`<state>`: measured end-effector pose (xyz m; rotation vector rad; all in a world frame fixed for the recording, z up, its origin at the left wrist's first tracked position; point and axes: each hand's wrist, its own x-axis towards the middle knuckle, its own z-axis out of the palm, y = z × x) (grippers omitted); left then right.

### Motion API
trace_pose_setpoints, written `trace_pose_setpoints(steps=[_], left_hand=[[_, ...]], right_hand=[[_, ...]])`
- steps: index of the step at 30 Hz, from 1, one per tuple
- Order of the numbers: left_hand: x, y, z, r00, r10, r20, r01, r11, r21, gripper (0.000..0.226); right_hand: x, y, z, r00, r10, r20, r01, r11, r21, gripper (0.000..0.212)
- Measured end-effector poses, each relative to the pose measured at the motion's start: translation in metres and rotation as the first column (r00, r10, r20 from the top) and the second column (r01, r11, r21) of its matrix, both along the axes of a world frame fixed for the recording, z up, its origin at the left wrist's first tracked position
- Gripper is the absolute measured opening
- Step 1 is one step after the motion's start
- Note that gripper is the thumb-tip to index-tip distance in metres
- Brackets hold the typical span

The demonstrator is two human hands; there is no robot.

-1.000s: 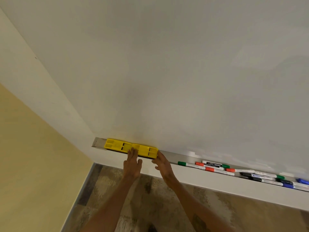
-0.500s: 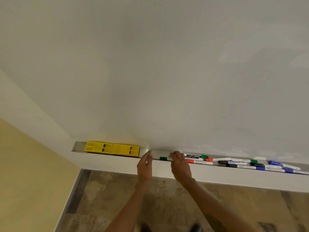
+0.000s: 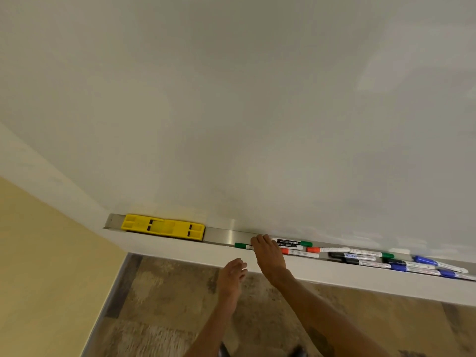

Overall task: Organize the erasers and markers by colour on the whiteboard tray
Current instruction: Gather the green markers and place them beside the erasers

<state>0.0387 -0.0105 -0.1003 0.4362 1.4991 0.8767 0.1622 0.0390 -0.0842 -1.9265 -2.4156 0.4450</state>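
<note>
Two yellow erasers point(image 3: 163, 226) lie end to end at the left end of the metal whiteboard tray point(image 3: 224, 234). To their right the tray holds a row of markers: a green-capped marker point(image 3: 242, 245), a black-labelled green marker point(image 3: 293, 243), red markers point(image 3: 300, 252), black markers point(image 3: 353, 257) and blue markers point(image 3: 425, 261). My right hand point(image 3: 269, 255) reaches into the tray, its fingers lying over the green-capped marker's barrel; whether it grips the marker is hidden. My left hand point(image 3: 231, 275) hangs below the tray ledge with loosely spread fingers, holding nothing.
The whiteboard point(image 3: 257, 112) fills the view above the tray. A white ledge point(image 3: 334, 276) runs under the tray. A yellow wall point(image 3: 38, 266) stands at the left, patterned carpet point(image 3: 159, 318) lies below.
Both hands left the yellow erasers. My right hand moved right onto the green-capped marker; my left hand dropped from the tray edge to below the ledge. The view shifted right.
</note>
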Motion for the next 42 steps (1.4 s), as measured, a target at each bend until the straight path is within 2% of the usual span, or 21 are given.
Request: trace_pose_setpoints(steps=[4,11,14,15,18,21,24,31,37,39,42], left_hand=[[0.02,0.003,0.01,0.996,0.014,0.086,-0.013,1.0,-0.005,0.036],[0.045,0.014,0.024,0.957,0.211,0.198,-0.224,0.974,0.043,0.038],[0.055,0.016,0.024,0.942,0.251,0.222,-0.264,0.964,0.031,0.038],[0.057,0.017,0.024,0.937,0.264,0.228,-0.276,0.961,0.021,0.037],[0.062,0.015,0.021,0.942,0.242,0.231,-0.246,0.969,-0.013,0.034],[0.071,0.007,0.019,0.956,0.182,0.23,-0.178,0.983,-0.038,0.03],[0.082,0.001,0.014,0.962,0.141,0.234,-0.133,0.99,-0.049,0.034],[0.096,0.002,0.003,0.964,0.118,0.238,-0.11,0.993,-0.046,0.035],[0.098,0.011,0.001,0.98,0.065,0.189,-0.069,0.997,0.018,0.017],[0.101,0.014,0.004,0.985,0.071,0.157,-0.079,0.996,0.047,0.012],[0.111,0.021,0.009,0.992,0.065,0.109,-0.079,0.988,0.13,0.014]], right_hand=[[0.011,-0.004,0.001,0.997,0.066,-0.05,-0.062,0.996,0.062,0.043],[0.025,-0.033,0.009,0.963,0.129,-0.235,-0.094,0.984,0.154,0.043],[0.043,-0.04,0.014,0.962,0.136,-0.235,-0.091,0.977,0.195,0.046],[0.054,-0.041,0.014,0.974,0.084,-0.212,-0.041,0.979,0.2,0.046],[0.095,-0.042,0.011,0.971,-0.213,-0.112,0.229,0.96,0.161,0.052],[0.129,-0.04,0.01,0.955,-0.296,0.007,0.291,0.942,0.168,0.045],[0.139,-0.035,0.011,0.961,-0.271,0.049,0.262,0.954,0.144,0.037],[0.13,-0.024,0.001,0.969,-0.226,0.096,0.22,0.973,0.071,0.041],[0.139,-0.026,0.012,0.976,-0.189,0.11,0.17,0.972,0.16,0.031],[0.146,-0.029,0.012,0.991,-0.119,0.065,0.104,0.975,0.196,0.025],[0.157,-0.029,0.018,0.99,-0.079,-0.119,0.103,0.972,0.21,0.024]])
